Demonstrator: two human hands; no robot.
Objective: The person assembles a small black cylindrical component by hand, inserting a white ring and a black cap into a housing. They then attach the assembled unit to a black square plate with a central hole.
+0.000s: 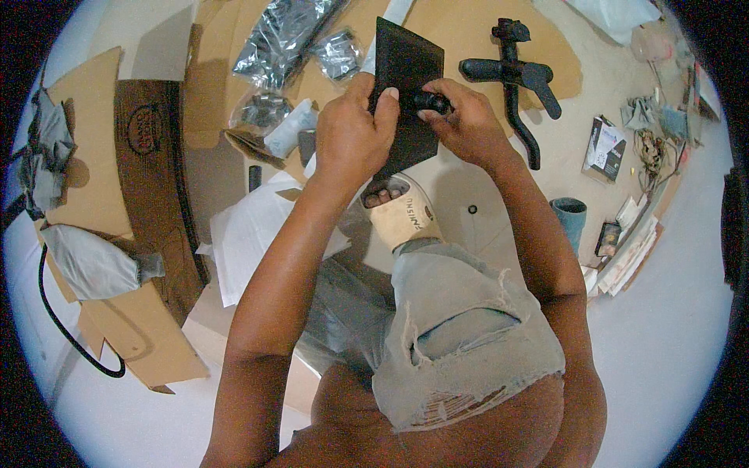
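A flat black square shower head (409,58) is held up on edge above the floor. My left hand (353,132) grips its left side, with the thumb lying on the near face. At the middle of that face sticks out a round black fitting (431,102), and the fingers of my right hand (468,123) are closed around it. To the right, a black mixer tap (511,72) with a curved spout lies on cardboard. A small black ring (472,209) rests on the floor below my right hand.
Clear plastic bags with dark parts (281,47) lie at the far left of my hands. White paper (250,234) and a brown wood-patterned panel (152,187) are on the left. My foot in a slipper (407,222) is just below. Rightward are a blue cup (569,222) and a small box (605,148).
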